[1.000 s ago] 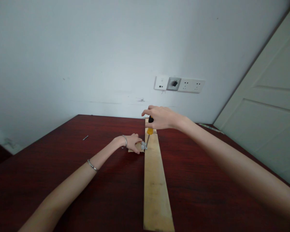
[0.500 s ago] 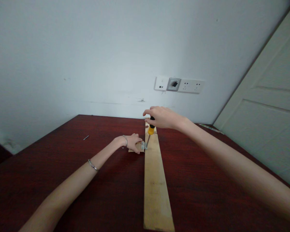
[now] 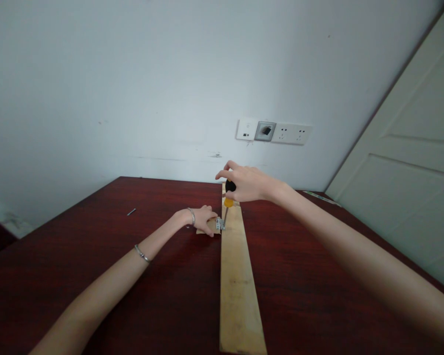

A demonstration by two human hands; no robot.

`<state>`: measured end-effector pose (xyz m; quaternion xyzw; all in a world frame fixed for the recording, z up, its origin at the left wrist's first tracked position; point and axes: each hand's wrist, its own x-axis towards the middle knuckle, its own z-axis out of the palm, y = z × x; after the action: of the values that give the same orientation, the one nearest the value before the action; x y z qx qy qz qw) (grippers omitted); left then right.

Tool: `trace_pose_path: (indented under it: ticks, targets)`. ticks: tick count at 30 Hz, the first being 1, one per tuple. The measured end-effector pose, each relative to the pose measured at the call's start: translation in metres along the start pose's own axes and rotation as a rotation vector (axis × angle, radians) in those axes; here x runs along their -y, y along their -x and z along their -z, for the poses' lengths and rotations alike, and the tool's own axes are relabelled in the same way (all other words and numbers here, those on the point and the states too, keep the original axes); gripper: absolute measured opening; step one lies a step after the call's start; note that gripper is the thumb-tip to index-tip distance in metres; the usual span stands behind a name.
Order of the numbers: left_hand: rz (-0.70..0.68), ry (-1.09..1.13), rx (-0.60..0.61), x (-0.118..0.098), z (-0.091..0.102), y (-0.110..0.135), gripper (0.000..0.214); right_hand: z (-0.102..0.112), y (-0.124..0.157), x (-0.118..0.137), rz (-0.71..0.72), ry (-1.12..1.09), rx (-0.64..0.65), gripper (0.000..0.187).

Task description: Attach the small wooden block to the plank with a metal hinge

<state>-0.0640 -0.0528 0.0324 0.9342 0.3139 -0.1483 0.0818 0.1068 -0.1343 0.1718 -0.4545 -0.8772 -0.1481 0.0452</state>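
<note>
Here, screwdriver [image 3: 228, 202] in right hand [image 3: 250, 184], any lettering illegible.

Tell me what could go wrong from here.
The screwdriver leans at an angle in the right hand, so its tip could slip off the metal hinge. The left hand is right beside that hinge and might get jabbed. The small board under it may shift if that hold loosens.

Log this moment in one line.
Left hand: on small board | right hand: gripping screwdriver | tip: at hinge spanning board and plank
</note>
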Motion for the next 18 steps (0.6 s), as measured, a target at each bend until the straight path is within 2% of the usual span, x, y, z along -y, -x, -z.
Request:
trace_pose_path:
  ticks: [6,11,15,18]
  targets:
    - [0.014,0.003,0.012,-0.0019,0.0019,0.0016,0.074,0.0005,-0.0005,-0.0017,0.010,-0.061,-0.005,0.040]
    - [0.018,0.000,0.010,-0.0016,0.0015,0.0019,0.074,-0.0004,-0.0005,-0.0028,-0.008,-0.057,0.001,0.045]
    - [-0.002,-0.002,-0.012,0.0031,-0.0030,-0.0013,0.076,-0.0005,-0.0002,-0.0026,-0.008,-0.058,-0.015,0.038]
    - [-0.007,-0.011,-0.016,0.0054,-0.0053,-0.0031,0.076,0.0001,-0.0001,-0.0018,0.012,-0.019,-0.011,0.041]
